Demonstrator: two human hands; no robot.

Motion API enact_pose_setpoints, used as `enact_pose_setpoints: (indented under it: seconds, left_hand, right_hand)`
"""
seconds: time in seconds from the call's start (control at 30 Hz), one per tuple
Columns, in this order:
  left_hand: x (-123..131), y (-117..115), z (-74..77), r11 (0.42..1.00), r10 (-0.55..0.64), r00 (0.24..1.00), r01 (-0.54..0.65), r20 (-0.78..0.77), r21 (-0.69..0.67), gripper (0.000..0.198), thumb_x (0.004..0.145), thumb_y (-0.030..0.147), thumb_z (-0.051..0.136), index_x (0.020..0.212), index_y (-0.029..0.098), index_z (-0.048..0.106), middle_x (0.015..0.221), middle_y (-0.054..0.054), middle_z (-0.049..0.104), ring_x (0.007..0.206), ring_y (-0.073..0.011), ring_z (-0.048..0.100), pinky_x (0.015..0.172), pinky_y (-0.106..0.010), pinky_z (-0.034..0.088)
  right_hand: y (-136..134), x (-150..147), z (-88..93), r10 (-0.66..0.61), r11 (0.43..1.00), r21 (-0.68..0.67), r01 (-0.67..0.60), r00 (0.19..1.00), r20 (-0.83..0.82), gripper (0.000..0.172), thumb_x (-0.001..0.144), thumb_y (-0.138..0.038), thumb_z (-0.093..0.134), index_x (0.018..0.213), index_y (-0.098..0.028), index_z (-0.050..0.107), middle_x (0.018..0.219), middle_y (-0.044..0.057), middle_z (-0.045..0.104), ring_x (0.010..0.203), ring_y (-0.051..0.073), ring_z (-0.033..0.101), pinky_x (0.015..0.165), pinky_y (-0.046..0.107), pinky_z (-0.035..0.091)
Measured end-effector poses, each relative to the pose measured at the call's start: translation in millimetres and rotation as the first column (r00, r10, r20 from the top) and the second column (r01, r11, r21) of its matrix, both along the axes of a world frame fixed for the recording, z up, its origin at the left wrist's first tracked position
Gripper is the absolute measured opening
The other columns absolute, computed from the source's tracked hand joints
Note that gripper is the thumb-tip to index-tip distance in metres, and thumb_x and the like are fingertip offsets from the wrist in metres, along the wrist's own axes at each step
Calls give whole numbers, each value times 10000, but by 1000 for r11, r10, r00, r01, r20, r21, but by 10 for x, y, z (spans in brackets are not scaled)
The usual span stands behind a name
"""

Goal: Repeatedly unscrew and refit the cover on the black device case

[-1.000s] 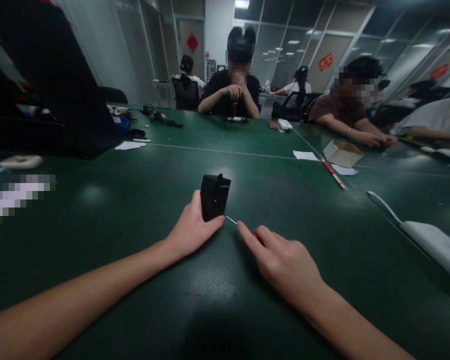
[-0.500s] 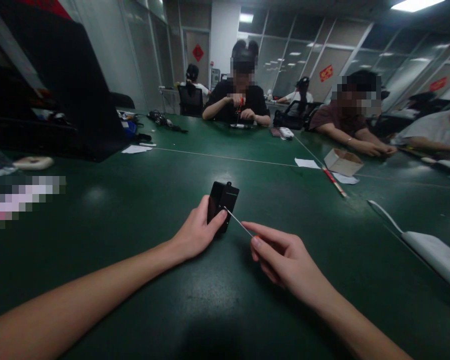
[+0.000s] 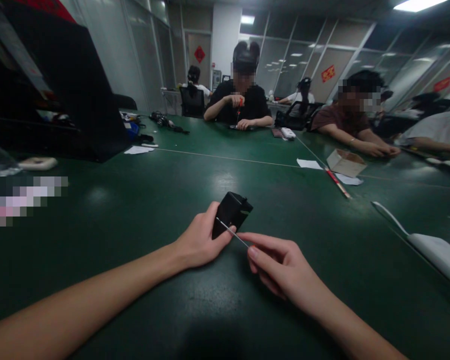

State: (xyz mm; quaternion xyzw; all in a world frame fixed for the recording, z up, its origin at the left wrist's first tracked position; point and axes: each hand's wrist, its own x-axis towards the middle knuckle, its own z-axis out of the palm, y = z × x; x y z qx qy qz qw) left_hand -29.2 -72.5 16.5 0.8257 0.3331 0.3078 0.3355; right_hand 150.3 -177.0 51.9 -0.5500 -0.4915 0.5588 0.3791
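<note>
My left hand (image 3: 198, 242) grips a small black box-shaped device (image 3: 230, 214) and holds it tilted to the right just above the green table (image 3: 135, 210). My right hand (image 3: 277, 262) is closed in a pinch on a thin screwdriver (image 3: 230, 233), whose metal shaft points up and left at the near face of the black device. The shaft's tip touches or nearly touches that face. The screwdriver's handle is hidden inside my right fingers.
Several other people sit at the far side of the table, one holding a red screwdriver (image 3: 240, 102). A cardboard box (image 3: 345, 162), paper slips and a red tool (image 3: 337, 183) lie at right. A white object (image 3: 431, 250) lies near the right edge. A large black case (image 3: 60, 90) stands at left.
My left hand lifted the black device and tipped it over to the right, drawing it nearer. My right hand raised the screwdriver so its shaft now meets the device's face.
</note>
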Motion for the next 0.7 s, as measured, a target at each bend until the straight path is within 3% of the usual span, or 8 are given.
enact_pose_setpoints:
  seconds: [0.17, 0.7]
  left_hand:
    - [0, 61, 13, 993, 117, 992, -115, 46, -32, 265, 909, 446, 486, 951, 184, 495, 747, 5, 550, 660, -160, 503, 607, -273, 367]
    - [-7, 56, -12, 989, 147, 984, -144, 104, -36, 336, 903, 409, 509, 1134, 166, 493, 817, -10, 592, 703, -175, 538, 629, -268, 391]
  right_hand:
    - [6, 18, 15, -69, 997, -22, 69, 998, 10, 521, 852, -472, 648, 1302, -213, 607, 677, -28, 556, 381, 26, 380, 328, 155, 243]
    - [-6, 15, 25, -104, 992, -87, 95, 989, -110, 512, 859, -445, 647, 1310, -209, 587, 688, -34, 552, 362, 8, 356, 304, 124, 227]
